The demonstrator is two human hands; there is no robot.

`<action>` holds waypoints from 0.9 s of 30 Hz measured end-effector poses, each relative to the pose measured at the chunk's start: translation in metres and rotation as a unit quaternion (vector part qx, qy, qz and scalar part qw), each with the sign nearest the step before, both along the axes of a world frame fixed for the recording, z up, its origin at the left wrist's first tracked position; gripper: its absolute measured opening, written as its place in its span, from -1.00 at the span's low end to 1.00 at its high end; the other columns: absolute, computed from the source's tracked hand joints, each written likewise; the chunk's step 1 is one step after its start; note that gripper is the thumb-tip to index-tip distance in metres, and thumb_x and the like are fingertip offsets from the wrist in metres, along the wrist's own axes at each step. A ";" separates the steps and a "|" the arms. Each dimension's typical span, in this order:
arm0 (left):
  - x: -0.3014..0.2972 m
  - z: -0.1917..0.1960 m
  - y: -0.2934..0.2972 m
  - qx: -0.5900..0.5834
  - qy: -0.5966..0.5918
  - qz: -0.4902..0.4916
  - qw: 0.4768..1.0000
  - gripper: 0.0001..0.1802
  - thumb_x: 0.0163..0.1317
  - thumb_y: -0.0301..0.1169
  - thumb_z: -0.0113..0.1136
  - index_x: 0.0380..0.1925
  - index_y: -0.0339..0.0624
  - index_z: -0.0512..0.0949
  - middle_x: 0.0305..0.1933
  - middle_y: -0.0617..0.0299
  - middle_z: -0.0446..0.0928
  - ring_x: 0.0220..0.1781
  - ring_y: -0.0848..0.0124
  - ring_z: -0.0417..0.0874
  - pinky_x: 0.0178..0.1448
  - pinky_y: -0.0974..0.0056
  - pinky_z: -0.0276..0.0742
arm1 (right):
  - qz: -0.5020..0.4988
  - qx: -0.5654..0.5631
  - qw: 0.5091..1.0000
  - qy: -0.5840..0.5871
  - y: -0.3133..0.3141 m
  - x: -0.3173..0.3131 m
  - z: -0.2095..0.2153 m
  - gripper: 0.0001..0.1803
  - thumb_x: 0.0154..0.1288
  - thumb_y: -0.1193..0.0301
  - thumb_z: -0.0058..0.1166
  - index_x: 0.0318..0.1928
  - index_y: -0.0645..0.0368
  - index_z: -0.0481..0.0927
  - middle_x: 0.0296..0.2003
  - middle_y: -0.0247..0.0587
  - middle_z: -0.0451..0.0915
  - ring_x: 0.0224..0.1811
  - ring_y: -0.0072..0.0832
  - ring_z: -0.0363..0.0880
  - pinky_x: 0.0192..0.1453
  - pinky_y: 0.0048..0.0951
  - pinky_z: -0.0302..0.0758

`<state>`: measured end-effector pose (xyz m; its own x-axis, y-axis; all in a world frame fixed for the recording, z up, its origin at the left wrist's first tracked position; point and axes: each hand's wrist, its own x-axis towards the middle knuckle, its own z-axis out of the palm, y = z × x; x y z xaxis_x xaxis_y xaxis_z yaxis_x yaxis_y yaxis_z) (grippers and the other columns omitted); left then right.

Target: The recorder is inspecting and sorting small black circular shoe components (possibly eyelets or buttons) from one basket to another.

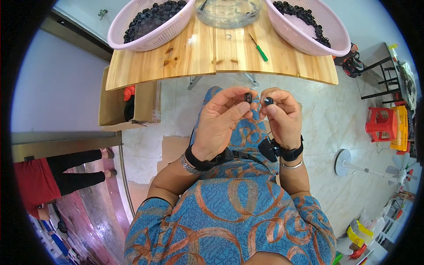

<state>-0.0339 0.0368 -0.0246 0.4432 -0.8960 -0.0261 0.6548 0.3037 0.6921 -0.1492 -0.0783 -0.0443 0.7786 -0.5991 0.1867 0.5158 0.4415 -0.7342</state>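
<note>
Between the thumb and fingers of my left hand (225, 112) is a small black part (248, 97), held upright with a slot or opening on its face. My right hand (282, 115) pinches a second small black part (268, 101), rounder, with a pale tip pointing towards the left hand. The two parts are close together but apart, above my lap and just short of the table's near edge. Their exact kind is too small to tell.
On the wooden table (194, 55) stand two pink baskets (150, 42) of black parts, a clear round bowl (227, 20) and a green-handled screwdriver (261, 54). A cardboard box (148, 104) sits below left. At right are a red stool (380, 124) and a fan (342, 162). A person (39, 181) stands far left.
</note>
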 end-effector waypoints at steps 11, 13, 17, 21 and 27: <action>0.009 -0.002 0.002 0.000 -0.050 0.021 0.999 -0.70 0.22 -0.58 0.06 -0.02 -0.32 0.40 -0.04 0.09 0.51 -0.08 0.44 0.55 0.01 0.38 0.52 | -0.079 -0.182 0.973 0.117 0.006 0.004 0.019 -0.74 0.14 0.67 0.10 -0.12 0.35 0.48 -0.34 -0.30 0.51 -0.34 -0.65 0.52 -0.31 -0.67 0.47; 0.010 -0.003 0.003 -0.005 -0.050 0.020 0.999 -0.70 0.22 -0.58 0.06 -0.02 -0.32 0.40 -0.04 0.08 0.51 -0.08 0.44 0.56 0.00 0.39 0.52 | -0.093 -0.223 0.963 0.123 0.006 0.006 0.019 -0.75 0.14 0.66 0.11 -0.13 0.35 0.49 -0.34 -0.29 0.51 -0.34 -0.64 0.51 -0.30 -0.65 0.48; 0.011 -0.006 0.003 -0.018 -0.034 0.013 0.999 -0.70 0.23 -0.55 0.05 -0.01 -0.32 0.41 -0.05 0.10 0.51 -0.10 0.45 0.56 -0.04 0.40 0.53 | -0.150 -0.355 0.910 0.153 0.009 0.009 0.027 -0.78 0.11 0.63 0.13 -0.19 0.32 0.51 -0.34 -0.22 0.51 -0.36 -0.58 0.52 -0.30 -0.59 0.50; 0.015 -0.008 0.004 -0.010 -0.009 0.008 1.000 -0.70 0.25 -0.50 0.05 0.00 -0.29 0.42 -0.09 0.18 0.52 -0.10 0.48 0.55 -0.08 0.42 0.52 | -0.200 -0.429 0.864 0.173 0.015 0.011 0.044 -0.79 0.06 0.61 0.17 -0.24 0.29 0.52 -0.37 -0.18 0.52 -0.39 -0.51 0.54 -0.34 -0.57 0.50; 0.017 -0.010 0.006 -0.023 0.033 -0.009 0.999 -0.70 0.26 -0.49 0.05 -0.01 -0.26 0.43 -0.14 0.27 0.53 -0.14 0.52 0.55 -0.11 0.44 0.50 | -0.221 -0.500 0.815 0.191 0.016 0.014 0.051 -0.77 -0.03 0.56 0.21 -0.30 0.23 0.49 -0.41 -0.20 0.52 -0.47 -0.39 0.52 -0.43 -0.48 0.47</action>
